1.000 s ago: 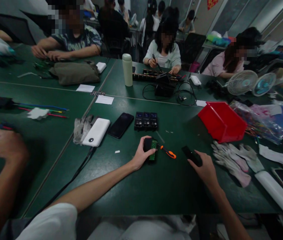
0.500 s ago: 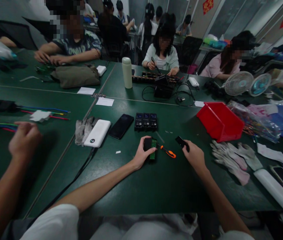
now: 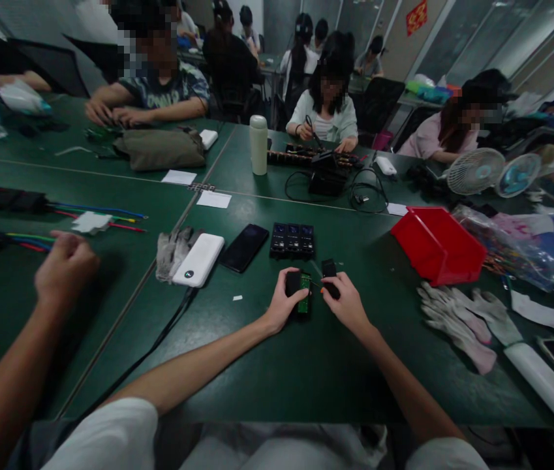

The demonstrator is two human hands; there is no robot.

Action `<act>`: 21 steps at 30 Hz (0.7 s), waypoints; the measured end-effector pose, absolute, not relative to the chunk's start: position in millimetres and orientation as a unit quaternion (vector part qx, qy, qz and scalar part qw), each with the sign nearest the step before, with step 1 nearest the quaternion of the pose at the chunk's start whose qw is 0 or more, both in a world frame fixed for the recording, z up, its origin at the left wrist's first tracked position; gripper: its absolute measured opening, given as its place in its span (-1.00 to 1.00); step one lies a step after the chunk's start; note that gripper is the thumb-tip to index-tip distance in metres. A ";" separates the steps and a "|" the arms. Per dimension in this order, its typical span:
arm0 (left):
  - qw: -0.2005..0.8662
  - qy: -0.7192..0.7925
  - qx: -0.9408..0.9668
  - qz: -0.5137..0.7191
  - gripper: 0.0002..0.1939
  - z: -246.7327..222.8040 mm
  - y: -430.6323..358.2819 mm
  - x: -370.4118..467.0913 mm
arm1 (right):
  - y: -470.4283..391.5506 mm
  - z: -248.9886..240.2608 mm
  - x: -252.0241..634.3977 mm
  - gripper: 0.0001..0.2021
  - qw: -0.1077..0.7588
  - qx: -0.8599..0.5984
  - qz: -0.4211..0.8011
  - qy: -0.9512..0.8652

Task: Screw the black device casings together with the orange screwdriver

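My left hand grips a small black module with a green circuit board along its right side, just above the green table. Close to its right, my right hand pinches a narrow black piece, which stands upright between thumb and fingers. An orange-handled screwdriver is mostly hidden behind that hand; only a bit of orange shows at the fingertips. Beyond both hands lies a black block with three bluish windows. A white scrap rests to the left.
A black phone, white power bank and grey glove lie left. A co-worker's hand is by coloured wires further left. Right are a red bin and gloves. A bottle stands beyond.
My right hand has moved left with the black piece, close to the module, and now covers most of the screwdriver. My left hand keeps its hold. The whole view has shifted slightly.
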State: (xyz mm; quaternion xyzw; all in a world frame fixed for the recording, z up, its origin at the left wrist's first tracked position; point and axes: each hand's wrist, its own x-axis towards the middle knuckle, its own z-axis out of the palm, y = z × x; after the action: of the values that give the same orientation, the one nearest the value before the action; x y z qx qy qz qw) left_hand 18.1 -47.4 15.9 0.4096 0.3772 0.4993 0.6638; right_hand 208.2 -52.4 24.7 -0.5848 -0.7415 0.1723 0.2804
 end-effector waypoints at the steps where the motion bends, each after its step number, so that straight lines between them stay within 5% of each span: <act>1: 0.661 0.379 0.411 0.501 -0.46 15.5 -47.4 17.9 | -52.6 22.5 207.2 -0.69 0.270 -0.580 0.160 -0.752; 16: 0.679 0.371 0.391 0.499 -0.43 17.7 -45.3 16.9 | -23.5 24.5 248.2 -0.72 0.295 -0.617 0.138 -0.717; 21: 0.659 0.379 0.397 0.514 -0.44 14.9 -38.2 14.4 | -27.0 41.6 222.4 -0.74 0.386 -0.600 0.175 -0.679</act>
State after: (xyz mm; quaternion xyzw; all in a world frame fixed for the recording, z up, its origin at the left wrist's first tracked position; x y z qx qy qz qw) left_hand 14.4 -38.2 14.9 0.3973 0.3793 0.5143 0.6587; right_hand 222.4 -27.0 41.6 -0.5997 -0.6788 0.1752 0.3859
